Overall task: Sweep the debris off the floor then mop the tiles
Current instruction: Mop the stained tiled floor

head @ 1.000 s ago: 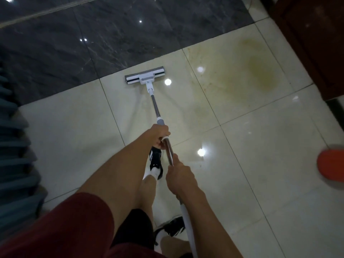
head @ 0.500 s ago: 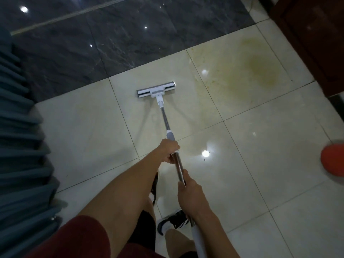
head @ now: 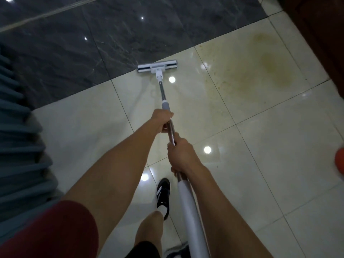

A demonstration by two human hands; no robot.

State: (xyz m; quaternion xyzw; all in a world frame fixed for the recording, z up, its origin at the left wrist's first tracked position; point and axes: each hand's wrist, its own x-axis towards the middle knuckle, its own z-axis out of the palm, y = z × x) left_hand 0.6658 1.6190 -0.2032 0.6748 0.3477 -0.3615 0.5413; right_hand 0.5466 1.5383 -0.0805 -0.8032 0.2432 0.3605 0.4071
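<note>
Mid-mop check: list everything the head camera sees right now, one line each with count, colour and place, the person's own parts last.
mop: one, white head, silver pole with white grip; head at the seam of the cream and dark tiles
cream tiles: many, glossy, centre and right
dark tiles: several, grey marbled, top left
stain: one, yellowish-brown, upper right cream tile
orange object: one, right edge, cut off
blue-grey slats: left edge
dark wooden furniture: top right
shoe: one clear, black and white, bottom centre
left hand: grips pole, further down
right hand: grips pole, nearer
</note>
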